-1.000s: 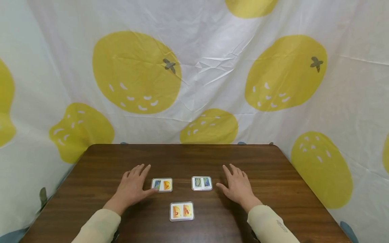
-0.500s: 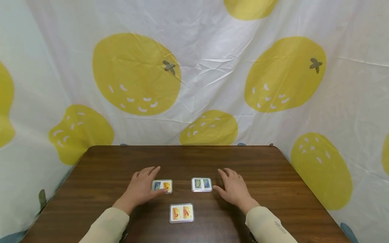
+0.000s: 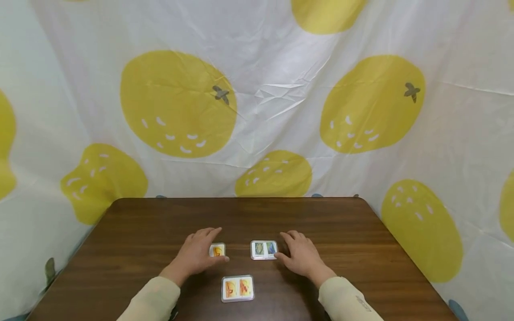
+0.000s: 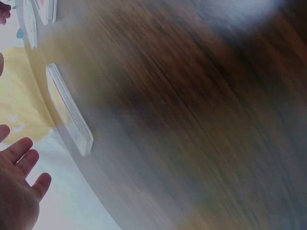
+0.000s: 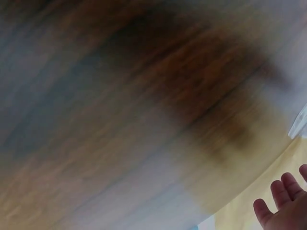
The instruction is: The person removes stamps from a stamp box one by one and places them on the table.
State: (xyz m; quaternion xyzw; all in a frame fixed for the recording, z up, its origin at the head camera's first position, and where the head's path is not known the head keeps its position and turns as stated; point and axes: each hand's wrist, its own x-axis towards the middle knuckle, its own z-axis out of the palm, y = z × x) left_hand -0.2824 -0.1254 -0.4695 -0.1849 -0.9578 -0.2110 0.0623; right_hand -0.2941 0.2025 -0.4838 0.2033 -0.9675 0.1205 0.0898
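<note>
Three flat clear cases, each holding a white card with two small coloured pictures, lie on the brown table [image 3: 321, 214]. My left hand [image 3: 194, 254] is over the far left case [image 3: 218, 249] and hides its left part. Its fingers are spread, and in the left wrist view the fingertips are apart from the case [image 4: 69, 110]. Beside the far right case [image 3: 263, 250] is my right hand [image 3: 300, 255], its thumb tip overlapping that case's right edge; contact cannot be told. Both hands hold nothing. Closer to me lies the third case [image 3: 238, 288], with two orange pictures.
A white cloth [image 3: 273, 125] printed with large yellow fruits hangs behind the table and along both sides. The table's far edge [image 3: 241, 197] meets it, with rounded corners left and right.
Both hands have moved inward: the left one rightward across the far left case, the right one leftward to the far right case. The whole head view has shifted slightly down.
</note>
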